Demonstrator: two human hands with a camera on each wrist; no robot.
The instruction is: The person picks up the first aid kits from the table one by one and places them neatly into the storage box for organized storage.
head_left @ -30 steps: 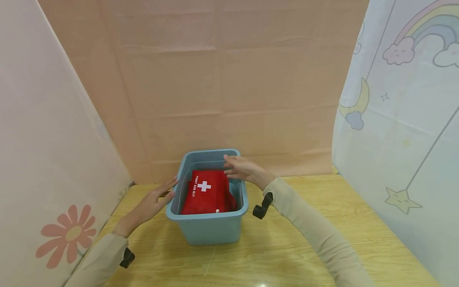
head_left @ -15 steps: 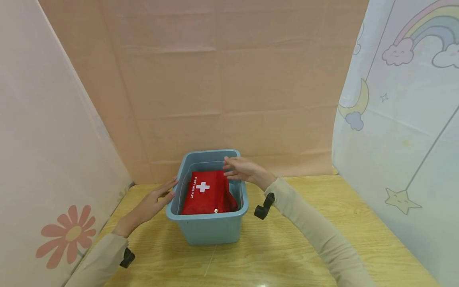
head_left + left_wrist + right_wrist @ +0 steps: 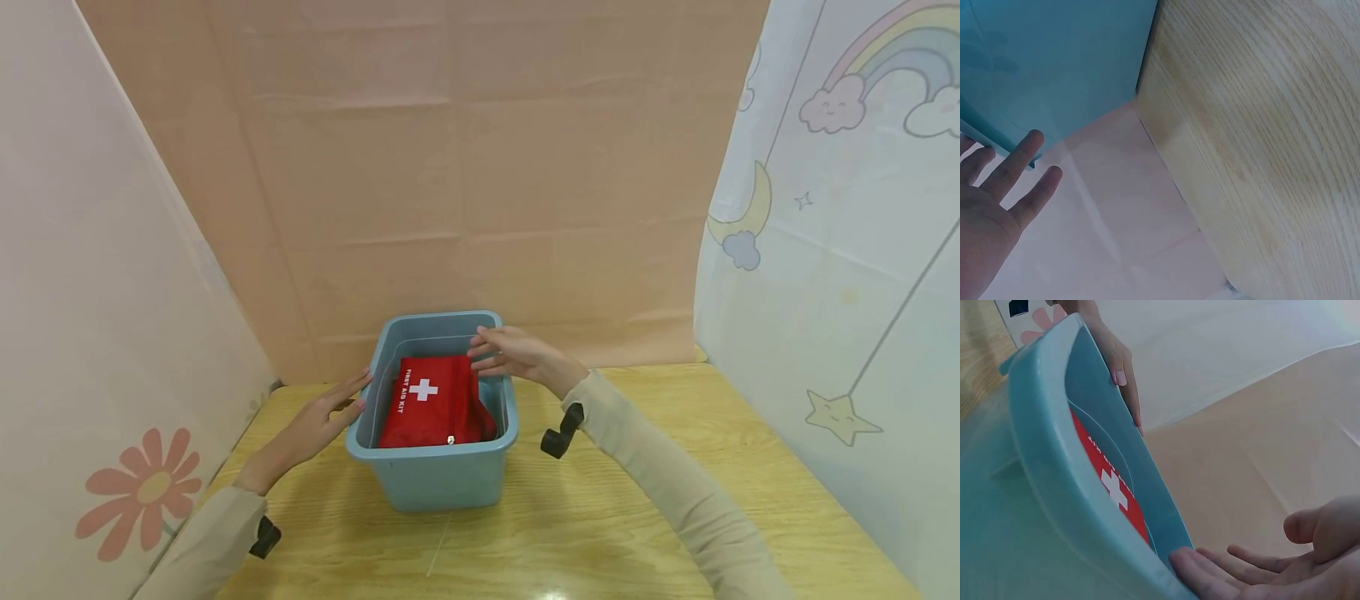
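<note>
on wooden table (image 3: 637, 517), blue bin (image 3: 435, 475), peach backdrop (image 3: 450, 167)

We see the red first-aid pouch (image 3: 433, 402) only in part — the blue bin's (image 3: 435, 475) near wall hides its lower end.

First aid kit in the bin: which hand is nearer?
Right. The right hand is at the bin rim beside the kit's far corner; the left hand rests outside the left wall.
</note>
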